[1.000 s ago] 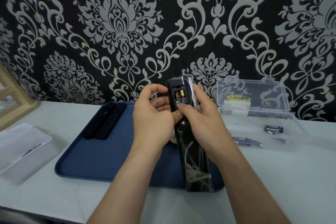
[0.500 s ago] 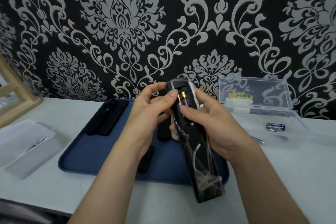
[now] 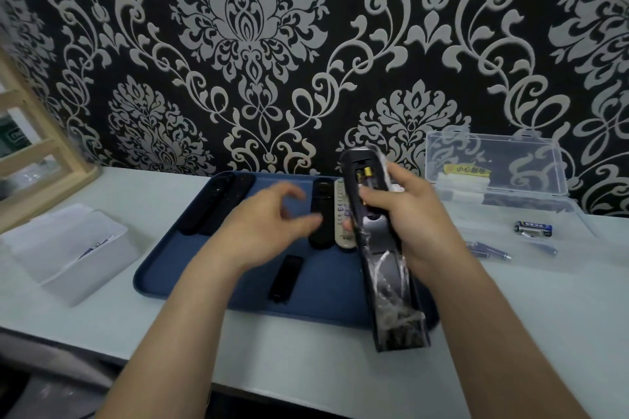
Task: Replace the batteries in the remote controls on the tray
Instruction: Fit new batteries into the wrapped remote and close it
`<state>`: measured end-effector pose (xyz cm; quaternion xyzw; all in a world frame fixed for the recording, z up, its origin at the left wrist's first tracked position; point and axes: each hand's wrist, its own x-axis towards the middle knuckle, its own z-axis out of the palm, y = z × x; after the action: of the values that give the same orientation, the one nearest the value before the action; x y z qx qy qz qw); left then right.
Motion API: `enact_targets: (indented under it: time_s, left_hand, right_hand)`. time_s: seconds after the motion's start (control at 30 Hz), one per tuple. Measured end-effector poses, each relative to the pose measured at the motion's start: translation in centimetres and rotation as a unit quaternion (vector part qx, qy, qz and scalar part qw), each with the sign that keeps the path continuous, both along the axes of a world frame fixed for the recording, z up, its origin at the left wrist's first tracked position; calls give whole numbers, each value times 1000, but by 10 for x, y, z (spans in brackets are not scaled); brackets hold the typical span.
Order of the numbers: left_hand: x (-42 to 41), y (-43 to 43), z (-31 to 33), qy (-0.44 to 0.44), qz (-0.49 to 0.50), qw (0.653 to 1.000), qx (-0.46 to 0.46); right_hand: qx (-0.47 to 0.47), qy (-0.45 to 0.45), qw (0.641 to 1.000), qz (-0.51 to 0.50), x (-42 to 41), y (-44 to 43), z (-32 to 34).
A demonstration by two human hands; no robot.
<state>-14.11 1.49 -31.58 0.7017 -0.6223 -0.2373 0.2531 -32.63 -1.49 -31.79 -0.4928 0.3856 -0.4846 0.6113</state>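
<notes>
My right hand (image 3: 413, 218) grips a long black remote (image 3: 381, 248) wrapped in clear plastic, held upright over the right end of the blue tray (image 3: 163, 277). Its battery bay is open near the top and a gold-tipped battery (image 3: 366, 175) shows inside. My left hand (image 3: 269, 228) hovers over the tray with fingers loosely curled, holding nothing, blurred by motion. Below it on the tray lies a black battery cover (image 3: 286, 277). Two black remotes (image 3: 218, 204) lie at the tray's far left; a black remote (image 3: 321, 214) and a grey remote (image 3: 343, 218) lie mid-tray.
A clear plastic box (image 3: 493, 163) with its lid up stands at the right by the wall, with a blue battery (image 3: 532, 228) and loose batteries (image 3: 486, 248) in and near it. A white container (image 3: 68, 248) sits left of the tray. A wooden frame (image 3: 41, 150) stands far left.
My left hand has let go of the remote and moved left and down over the tray. The right hand keeps the remote, now tilted a little further right.
</notes>
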Motion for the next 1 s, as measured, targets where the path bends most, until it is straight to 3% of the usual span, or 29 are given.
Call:
enact_targets:
  time_s: [0.07, 0.1, 0.33, 0.4, 0.43, 0.5, 0.57, 0.63, 0.83, 1.0]
  left_hand:
    - [6, 7, -8, -164, -29, 980, 112]
    - [5, 9, -12, -194, -37, 969, 148]
    - [15, 4, -25, -115, -12, 987, 109]
    - [17, 4, -24, -16, 12, 999, 44]
    - [17, 5, -21, 83, 30, 996, -9]
    - [19, 6, -10, 309, 75, 940, -125]
    - [19, 8, -1, 450, 102, 868, -185]
    - [16, 9, 1, 490, 113, 841, -201]
    - [7, 10, 3, 483, 130, 830, -244]
    - [3, 11, 5, 502, 120, 819, -250]
  right_hand:
    - [16, -9, 1000, -9, -5, -1, 0]
    - [17, -10, 1000, -11, -5, 0, 1]
    - [25, -7, 1000, -2, 24, 3, -1]
    - [36, -15, 999, -3, 29, 3, -3]
    - [43, -18, 999, 1, 31, 2, -3]
    - [71, -29, 997, 20, 32, 1, -2]
    - [100, -41, 993, 53, 31, 2, -1]
    - [119, -60, 987, 87, 29, 3, 1]
    - [113, -98, 979, 136, 32, 9, 2]
    - [81, -103, 984, 118, 34, 8, 1]
